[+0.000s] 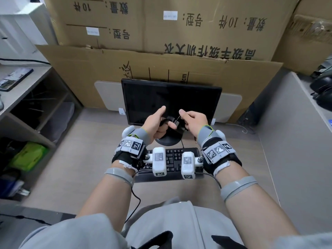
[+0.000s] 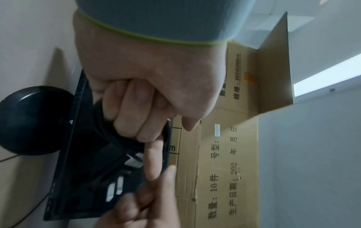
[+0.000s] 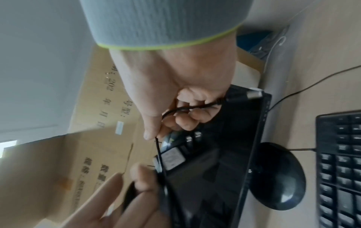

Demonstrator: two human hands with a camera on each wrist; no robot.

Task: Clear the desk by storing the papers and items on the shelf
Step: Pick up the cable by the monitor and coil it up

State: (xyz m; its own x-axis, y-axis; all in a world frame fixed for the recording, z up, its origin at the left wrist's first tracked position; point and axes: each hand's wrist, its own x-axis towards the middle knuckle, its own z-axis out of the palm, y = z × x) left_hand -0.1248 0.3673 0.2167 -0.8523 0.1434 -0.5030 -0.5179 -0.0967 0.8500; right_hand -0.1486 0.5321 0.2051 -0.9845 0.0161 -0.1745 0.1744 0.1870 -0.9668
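Note:
In front of the dark monitor (image 1: pixel 170 97), my left hand (image 1: pixel 158 123) grips a coil of black cable (image 2: pixel 115 138) with its fingers curled round it, index finger stretched out. My right hand (image 1: pixel 192 119) pinches the thin loose end of the same cable (image 3: pixel 159 152) between thumb and forefinger. The cable's plug (image 3: pixel 244 95) sticks out past the curled right fingers. Both hands hover above the monitor's round black base (image 1: pixel 168 141). The shelf unit (image 1: pixel 36 105) stands to the left of the desk (image 1: pixel 80 159).
A black keyboard (image 1: pixel 174 157) lies under my wrists, near the front edge. Large cardboard boxes (image 1: pixel 179 33) wall off the back. A green bag (image 1: pixel 28 155) sits low in the shelf, a booklet (image 1: pixel 14 78) on its top. A grey partition (image 1: pixel 287 141) bounds the right.

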